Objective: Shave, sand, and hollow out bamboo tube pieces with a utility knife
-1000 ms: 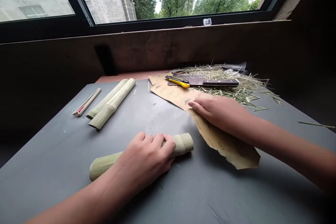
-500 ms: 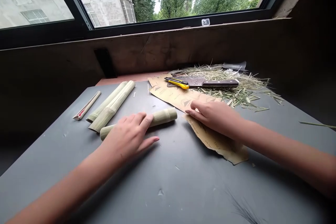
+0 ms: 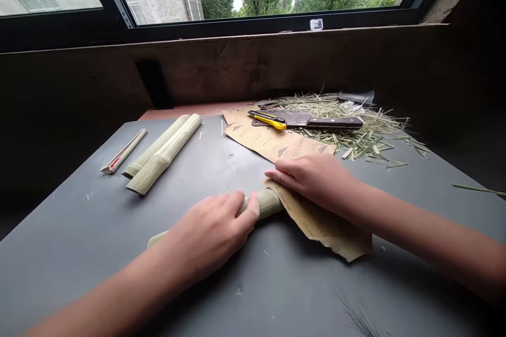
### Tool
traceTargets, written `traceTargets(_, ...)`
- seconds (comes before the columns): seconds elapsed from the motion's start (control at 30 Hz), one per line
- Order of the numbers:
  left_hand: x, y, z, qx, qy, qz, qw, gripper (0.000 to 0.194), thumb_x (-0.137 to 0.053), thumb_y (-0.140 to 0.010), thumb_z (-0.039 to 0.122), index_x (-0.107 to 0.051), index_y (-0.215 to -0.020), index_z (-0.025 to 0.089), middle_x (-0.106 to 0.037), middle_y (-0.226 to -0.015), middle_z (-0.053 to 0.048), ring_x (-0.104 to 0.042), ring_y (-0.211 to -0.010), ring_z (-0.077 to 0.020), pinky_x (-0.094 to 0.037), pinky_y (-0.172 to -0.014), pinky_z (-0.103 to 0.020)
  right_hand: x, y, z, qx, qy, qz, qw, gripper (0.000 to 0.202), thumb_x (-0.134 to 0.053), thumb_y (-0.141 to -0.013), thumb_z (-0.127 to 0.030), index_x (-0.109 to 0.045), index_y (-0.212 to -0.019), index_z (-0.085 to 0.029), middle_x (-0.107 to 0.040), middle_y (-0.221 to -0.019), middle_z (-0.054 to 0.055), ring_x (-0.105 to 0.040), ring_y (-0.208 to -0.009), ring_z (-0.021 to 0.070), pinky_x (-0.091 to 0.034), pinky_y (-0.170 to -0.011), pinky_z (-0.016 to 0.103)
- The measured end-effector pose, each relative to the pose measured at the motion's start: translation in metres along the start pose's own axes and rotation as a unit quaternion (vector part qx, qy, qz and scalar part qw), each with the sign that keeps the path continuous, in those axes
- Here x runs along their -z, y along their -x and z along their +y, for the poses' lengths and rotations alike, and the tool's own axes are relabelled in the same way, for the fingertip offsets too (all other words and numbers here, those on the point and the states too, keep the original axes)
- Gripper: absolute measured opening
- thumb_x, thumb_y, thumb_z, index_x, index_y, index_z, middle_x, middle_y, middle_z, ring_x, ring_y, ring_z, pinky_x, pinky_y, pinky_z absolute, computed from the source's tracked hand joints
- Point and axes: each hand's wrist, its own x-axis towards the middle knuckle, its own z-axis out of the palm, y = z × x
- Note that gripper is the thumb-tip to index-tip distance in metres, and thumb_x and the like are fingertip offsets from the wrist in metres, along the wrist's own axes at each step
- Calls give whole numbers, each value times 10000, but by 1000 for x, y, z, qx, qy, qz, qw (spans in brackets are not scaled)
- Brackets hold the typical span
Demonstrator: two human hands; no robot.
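My left hand (image 3: 211, 229) is wrapped over a short pale-green bamboo piece (image 3: 265, 202) lying on the grey table (image 3: 276, 284). The right end of the piece is tucked under a brown sandpaper sheet (image 3: 328, 229). My right hand (image 3: 312, 176) lies flat on that sheet, fingers pointing left, pressing it over the bamboo's end. Most of the piece is hidden by my left hand and forearm.
Two split bamboo halves (image 3: 164, 151) and a thin folded strip (image 3: 122, 151) lie at the far left. More sandpaper (image 3: 272, 142), a yellow utility knife (image 3: 269, 119), a cleaver (image 3: 316, 120) and a heap of bamboo shavings (image 3: 356, 126) are at the back right, below a dark wall.
My left hand pushed the bamboo piece away across the table, then drew it back toward me and gripped it. My right hand slid the sandpaper left, over the bamboo's right end.
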Motion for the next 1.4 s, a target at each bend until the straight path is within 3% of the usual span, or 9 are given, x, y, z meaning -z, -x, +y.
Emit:
traceTargets(0.13, -3, 3, 3, -12, -30, -5, 999, 409, -450, -925, 135, -453, -1334, 142, -655, -1026, -101, -620, -692, -227, -463, -527, -339, 4, 3, 0, 7, 2, -1, 1000, 482, -417, -1017, -531, -617, -714, -214, -641, -605, 21, -542, -544, 162, -146, -495, 295)
traceTargets(0.23, 1, -1, -7, 54, 49, -89, 993, 414, -375, -996, 259, -420, -1402, 195, -662, -1033, -89, -635, -699, -232, -440, -514, -334, 0, 17, -1, 27, 14, 18, 999, 546, -340, -1033, -557, -660, -767, -203, -650, -624, 38, -574, -546, 164, -143, -487, 308)
traceTargets(0.4, 21, -15, -31, 150, 288, -201, 924, 407, -317, -1031, 490, -474, -1351, 294, -709, -1025, -22, -684, -819, -207, -475, -644, -295, -11, 27, -2, 46, 3, 30, 998, 548, -287, -1029, -609, -648, -1272, -276, -744, -832, 47, -648, -627, 182, -180, -500, 298)
traceTargets(0.57, 24, -15, -22, 85, 178, -201, 960, 367, -316, -1025, 350, -478, -1313, 192, -663, -962, -61, -626, -633, -206, -414, -526, -324, -6, 10, -4, 2, -40, -46, 998, 534, -342, -1018, -609, -701, -1228, -274, -777, -913, 80, -691, -762, 242, -209, -543, 304)
traceTargets(0.8, 11, -2, 12, 7, -28, -125, 992, 535, -371, -884, 68, -392, -1419, 97, -643, -952, -110, -624, -628, -242, -415, -476, -342, 14, -2, -6, -28, -80, -88, 993, 474, -386, -1011, -587, -788, -1053, -340, -722, -673, 27, -651, -667, 184, -265, -532, 281)
traceTargets(0.9, 13, -2, 16, 56, 0, -142, 988, 517, -344, -918, 98, -381, -1432, 136, -656, -1009, -114, -630, -638, -245, -425, -492, -348, 12, 10, -8, -22, -64, -79, 995, 481, -416, -991, -606, -797, -998, -313, -712, -645, 40, -646, -639, 196, -218, -518, 302)
traceTargets(1.03, 28, -11, -1, 169, 195, -213, 942, 372, -277, -1037, 421, -481, -1282, 228, -696, -947, -45, -663, -668, -224, -433, -534, -322, -4, 31, -11, 13, -18, 2, 1000, 515, -374, -1018, -592, -671, -1303, -283, -756, -731, 49, -664, -612, 195, -182, -512, 310)
traceTargets(1.13, 37, -16, -14, 186, 295, -232, 908, 307, -312, -1029, 463, -527, -1096, 254, -699, -873, -6, -676, -736, -209, -449, -599, -298, -15, 26, -10, 6, -17, 24, 1000, 546, -404, -1007, -606, -571, -1423, -295, -783, -844, 60, -694, -680, 189, -220, -523, 298)
traceTargets(1.4, 23, -10, 1, 102, 109, -215, 965, 430, -267, -1022, 332, -403, -1396, 170, -674, -1010, -88, -626, -551, -219, -319, -446, -340, -3, -13, -3, -35, -30, -17, 999, 529, -372, -999, -634, -689, -1278, -316, -776, -830, 63, -699, -754, 219, -290, -554, 282)
